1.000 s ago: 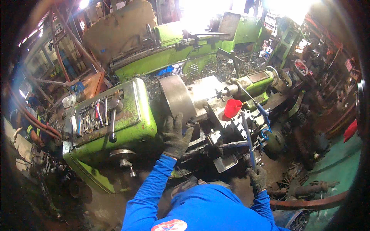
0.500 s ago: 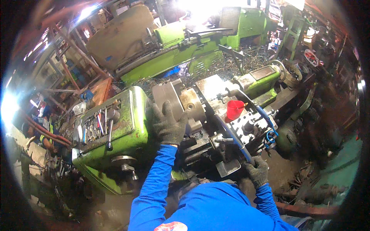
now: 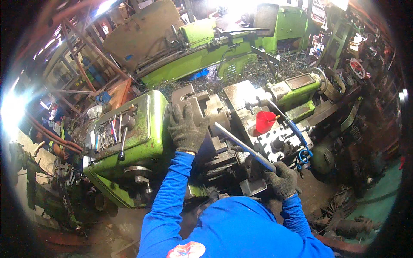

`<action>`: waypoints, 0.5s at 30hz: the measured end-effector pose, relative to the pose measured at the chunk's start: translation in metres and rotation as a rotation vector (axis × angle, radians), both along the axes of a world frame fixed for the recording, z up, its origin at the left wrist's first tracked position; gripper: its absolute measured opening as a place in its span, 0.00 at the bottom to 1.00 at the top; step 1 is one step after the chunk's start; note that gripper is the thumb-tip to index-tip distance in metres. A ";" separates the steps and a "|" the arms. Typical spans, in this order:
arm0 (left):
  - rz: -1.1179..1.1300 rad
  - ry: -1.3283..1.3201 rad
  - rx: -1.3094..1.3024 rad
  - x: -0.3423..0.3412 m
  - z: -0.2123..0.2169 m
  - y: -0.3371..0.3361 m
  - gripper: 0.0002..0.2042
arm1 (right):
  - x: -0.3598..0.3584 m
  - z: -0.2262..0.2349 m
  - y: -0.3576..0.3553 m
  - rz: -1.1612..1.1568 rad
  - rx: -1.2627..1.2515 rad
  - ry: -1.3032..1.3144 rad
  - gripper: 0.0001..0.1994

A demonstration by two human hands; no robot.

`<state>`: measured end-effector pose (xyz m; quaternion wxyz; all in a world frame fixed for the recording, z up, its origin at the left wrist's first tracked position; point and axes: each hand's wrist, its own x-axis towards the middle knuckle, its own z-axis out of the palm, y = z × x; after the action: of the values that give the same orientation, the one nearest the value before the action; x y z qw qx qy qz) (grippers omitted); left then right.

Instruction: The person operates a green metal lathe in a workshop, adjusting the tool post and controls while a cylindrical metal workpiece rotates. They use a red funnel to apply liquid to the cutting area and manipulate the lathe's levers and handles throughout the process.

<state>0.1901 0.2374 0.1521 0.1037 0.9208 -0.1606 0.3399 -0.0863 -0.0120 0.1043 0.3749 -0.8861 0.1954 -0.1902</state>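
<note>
My left hand [image 3: 188, 131], in a dark grey knitted glove, lies with fingers spread on the lathe's steel chuck [image 3: 186, 98]. The chuck's jaws and a stepped round part beside them show to the right of the hand. In my right hand [image 3: 282, 180], gloved alike, is the lower end of a long grey metal bar [image 3: 245, 148]. The bar slants up and left, and its far tip is close to the chuck's right side; whether it touches, I cannot tell. Below lies the threaded screw of the lathe [image 3: 220, 172].
The green headstock [image 3: 148, 148] carries a tray of small tools [image 3: 105, 135] and levers. A red cup [image 3: 264, 122] stands by the tool post [image 3: 279, 144], near a coiled blue hose [image 3: 304, 155]. The green tailstock [image 3: 297, 88] is at right; metal shavings [image 3: 241, 71] lie behind.
The chuck has turned, showing a different side with a hole. The bar's tip has moved left toward the chuck. My left hand stays on the chuck.
</note>
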 end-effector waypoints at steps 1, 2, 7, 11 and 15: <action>0.008 0.001 0.005 -0.001 0.000 0.001 0.41 | 0.003 0.000 -0.001 0.002 -0.003 -0.012 0.15; 0.004 0.010 0.004 -0.001 0.000 -0.001 0.41 | 0.004 -0.001 -0.002 -0.001 -0.009 -0.022 0.15; 0.019 0.073 0.005 0.002 -0.008 0.002 0.44 | 0.009 0.003 -0.006 -0.003 0.037 -0.015 0.16; 0.004 0.065 -0.007 0.001 -0.005 0.001 0.43 | 0.009 0.009 -0.004 -0.034 0.010 0.008 0.16; -0.021 0.022 -0.037 -0.006 0.004 0.001 0.41 | 0.009 0.005 -0.006 -0.034 -0.001 0.016 0.16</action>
<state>0.1841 0.2388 0.1557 0.1260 0.9207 -0.1628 0.3314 -0.0773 -0.0181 0.1091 0.3697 -0.8843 0.2132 -0.1894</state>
